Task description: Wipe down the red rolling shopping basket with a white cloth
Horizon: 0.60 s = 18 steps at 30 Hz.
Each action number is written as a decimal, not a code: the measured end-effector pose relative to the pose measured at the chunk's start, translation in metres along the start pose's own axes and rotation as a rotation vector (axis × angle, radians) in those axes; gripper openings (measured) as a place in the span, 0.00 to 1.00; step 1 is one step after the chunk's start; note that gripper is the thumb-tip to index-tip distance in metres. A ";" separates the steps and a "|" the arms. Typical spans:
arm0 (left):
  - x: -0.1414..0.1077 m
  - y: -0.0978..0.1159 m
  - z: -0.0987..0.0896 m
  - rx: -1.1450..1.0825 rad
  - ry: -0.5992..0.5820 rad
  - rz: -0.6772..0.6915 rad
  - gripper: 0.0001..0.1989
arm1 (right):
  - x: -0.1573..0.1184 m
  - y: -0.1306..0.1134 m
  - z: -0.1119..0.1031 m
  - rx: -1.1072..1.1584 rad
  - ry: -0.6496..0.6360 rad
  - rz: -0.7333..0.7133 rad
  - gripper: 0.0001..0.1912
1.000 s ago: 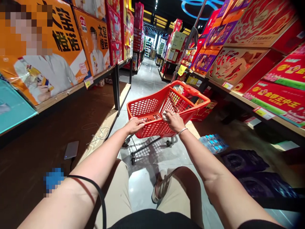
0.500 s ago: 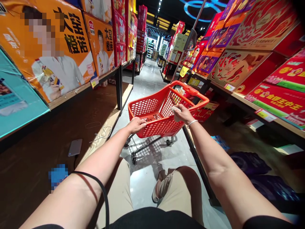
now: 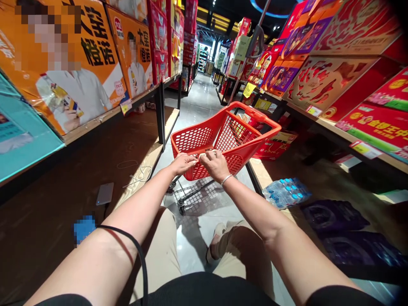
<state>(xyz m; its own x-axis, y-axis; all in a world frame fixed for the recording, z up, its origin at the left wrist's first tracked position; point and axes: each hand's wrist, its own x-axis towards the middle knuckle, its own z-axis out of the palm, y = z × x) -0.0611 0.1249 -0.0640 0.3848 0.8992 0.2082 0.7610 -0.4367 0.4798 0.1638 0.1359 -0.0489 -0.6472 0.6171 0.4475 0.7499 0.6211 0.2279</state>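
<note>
A red plastic shopping cart [image 3: 188, 138] with a lattice basket stands slantwise in the aisle before me. My left hand [image 3: 184, 163] is closed over its near rim, at the left corner. Beside it, with fingertips almost touching, my right hand [image 3: 215, 165] is curled at the same rim, its back toward me. The pale crumpled cloth that showed in its fingers a moment ago is hidden behind them now. A ring and a light bracelet [image 3: 226, 180] are on that hand and wrist.
Shelves of orange drink cartons [image 3: 95, 63] line the left; gold and red gift boxes [image 3: 314, 83] line the right. A pack of water bottles [image 3: 287, 192] lies low on the right. A phone-like device [image 3: 105, 194] and a thin white cable [image 3: 140, 173] lie on the lower left shelf.
My right hand has moved left along the cart's near side to beside my left hand. The left hand keeps its place on the rim. The view has shifted slightly, showing more of the bottles.
</note>
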 end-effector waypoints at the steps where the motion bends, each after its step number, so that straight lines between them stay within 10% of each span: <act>1: 0.000 0.000 -0.001 -0.001 -0.004 -0.001 0.22 | -0.002 0.001 0.002 0.020 0.009 -0.049 0.19; 8: -0.002 0.003 -0.002 -0.006 -0.010 -0.004 0.22 | -0.006 0.057 0.005 0.185 0.252 0.440 0.16; 18: -0.001 -0.006 0.002 -0.025 -0.012 -0.013 0.23 | -0.048 -0.057 0.081 0.322 0.174 0.164 0.13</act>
<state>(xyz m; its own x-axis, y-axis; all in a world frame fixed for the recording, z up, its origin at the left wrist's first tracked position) -0.0652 0.1268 -0.0691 0.3815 0.9043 0.1916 0.7527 -0.4242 0.5034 0.1412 0.1100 -0.1531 -0.4686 0.6466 0.6019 0.7419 0.6580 -0.1293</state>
